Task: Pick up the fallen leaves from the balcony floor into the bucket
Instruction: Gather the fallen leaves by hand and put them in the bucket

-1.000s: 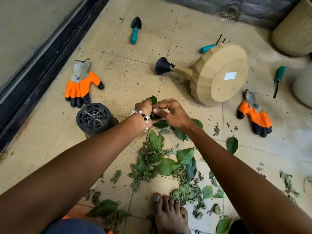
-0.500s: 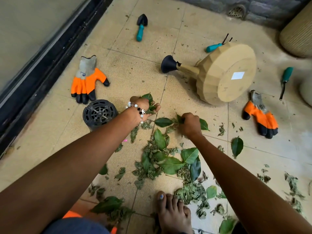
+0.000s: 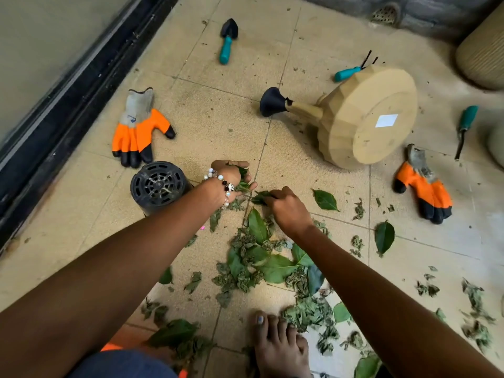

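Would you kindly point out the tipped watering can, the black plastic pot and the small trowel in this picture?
Watering can (image 3: 376, 124), head view: on its round flat base.
Black plastic pot (image 3: 158, 184), head view: on its slotted underside.
Small trowel (image 3: 225, 50), head view: on its teal handle.

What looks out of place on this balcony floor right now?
The tan watering can lies tipped on its side, base toward the camera, and the black pot beside the left hand is overturned. Both orange gloves lie unused while bare hands gather leaves. No bucket is clearly visible.
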The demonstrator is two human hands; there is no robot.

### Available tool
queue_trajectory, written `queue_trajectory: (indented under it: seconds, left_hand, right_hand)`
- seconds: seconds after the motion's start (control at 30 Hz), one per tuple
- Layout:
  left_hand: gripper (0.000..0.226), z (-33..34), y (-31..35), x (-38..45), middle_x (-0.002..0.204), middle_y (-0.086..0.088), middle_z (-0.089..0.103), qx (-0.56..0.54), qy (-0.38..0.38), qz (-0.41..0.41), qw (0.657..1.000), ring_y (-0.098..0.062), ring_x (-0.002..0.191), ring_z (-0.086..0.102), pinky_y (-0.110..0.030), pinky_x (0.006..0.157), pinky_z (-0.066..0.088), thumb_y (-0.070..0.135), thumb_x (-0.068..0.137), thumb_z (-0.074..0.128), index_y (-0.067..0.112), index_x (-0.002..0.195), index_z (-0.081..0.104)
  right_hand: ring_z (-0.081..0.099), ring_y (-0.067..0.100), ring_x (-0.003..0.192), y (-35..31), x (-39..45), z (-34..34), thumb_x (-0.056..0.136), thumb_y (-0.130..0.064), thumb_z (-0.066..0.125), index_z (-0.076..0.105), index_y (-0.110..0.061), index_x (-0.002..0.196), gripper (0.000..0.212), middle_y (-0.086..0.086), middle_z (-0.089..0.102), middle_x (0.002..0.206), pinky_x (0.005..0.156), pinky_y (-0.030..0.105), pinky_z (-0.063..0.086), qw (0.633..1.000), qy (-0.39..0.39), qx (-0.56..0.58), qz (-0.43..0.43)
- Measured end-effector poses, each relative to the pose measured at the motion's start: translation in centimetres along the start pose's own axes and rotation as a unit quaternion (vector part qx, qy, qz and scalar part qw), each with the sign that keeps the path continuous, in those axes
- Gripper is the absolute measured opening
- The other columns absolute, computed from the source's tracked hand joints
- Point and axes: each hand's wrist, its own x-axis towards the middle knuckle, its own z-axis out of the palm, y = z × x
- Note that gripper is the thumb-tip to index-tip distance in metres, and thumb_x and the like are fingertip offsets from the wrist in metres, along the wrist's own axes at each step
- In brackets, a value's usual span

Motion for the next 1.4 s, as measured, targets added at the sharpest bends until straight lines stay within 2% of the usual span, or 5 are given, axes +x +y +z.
queue_trajectory:
  seconds: [0.37, 0.67, 0.8, 1.17, 1.4]
  left_hand:
    - [0.053, 3.0, -1.2, -0.3, 0.095, -0.011, 0.062, 0.044, -0.062, -0.074, 0.994, -0.024, 0.078, 0.06, -0.034, 0.054, 0.053, 0.061, 0.084, 0.06, 0.011, 0.101, 0.061]
    - [0.048, 7.4, -3.2, -1.1, 0.101, -0.014, 0.063, 0.047, -0.07, -0.098, 0.992, -0.03, 0.08, 0.063, -0.043, 0.06, 0.055, 0.051, 0.09, 0.059, 0.007, 0.109, 0.058]
    - [0.033, 7.8, -3.3, -0.6, 0.074, -0.014, 0.053, -0.018, -0.064, -0.059, 0.996, -0.019, 0.04, 0.049, -0.023, 0.042, 0.046, 0.033, 0.093, 0.062, 0.002, 0.085, 0.051]
    - [0.045, 8.5, -4.6, 1.5, 0.08, -0.011, 0.048, 0.095, -0.056, -0.035, 0.993, -0.013, 0.043, 0.037, -0.019, 0.041, 0.025, 0.048, 0.09, 0.062, 0.006, 0.097, 0.051]
    - [0.051, 9.1, -4.2, 1.0, 0.067, -0.004, 0.042, 0.138, -0.081, -0.057, 0.985, -0.011, 0.033, 0.032, -0.015, 0.033, 0.023, 0.063, 0.085, 0.058, 0.014, 0.079, 0.043]
  right_hand:
    - [0.069, 0.017, 0.072, 2.1, 0.4, -4.0, 0.076, 0.007, 0.074, 0.072, -0.008, 0.083, 0.016, 0.009, 0.073, 0.082, 0.069, 0.026, 0.057, 0.735, 0.164, 0.611, 0.245]
    - [0.07, 0.01, 0.083, 2.0, -2.1, -4.5, 0.085, -0.011, 0.07, 0.075, -0.009, 0.099, 0.015, 0.0, 0.075, 0.093, 0.078, 0.027, 0.057, 0.874, 0.156, 0.442, 0.128]
    - [0.067, 0.012, 0.091, 6.3, -4.6, -4.7, 0.091, -0.026, 0.065, 0.071, -0.008, 0.11, 0.027, 0.006, 0.072, 0.108, 0.078, 0.025, 0.055, 0.744, 0.2, 0.575, 0.277]
    - [0.016, 0.037, 0.144, 9.9, -4.8, -0.1, 0.096, -0.038, 0.052, 0.02, -0.028, 0.152, 0.065, 0.021, 0.02, 0.155, 0.119, 0.053, 0.01, 0.951, -0.004, 0.122, 0.285]
    - [0.064, 0.027, 0.098, 8.9, -5.4, -0.2, 0.094, -0.003, 0.052, 0.068, -0.008, 0.117, 0.028, 0.012, 0.066, 0.114, 0.085, 0.033, 0.054, 0.979, 0.053, 0.078, 0.183]
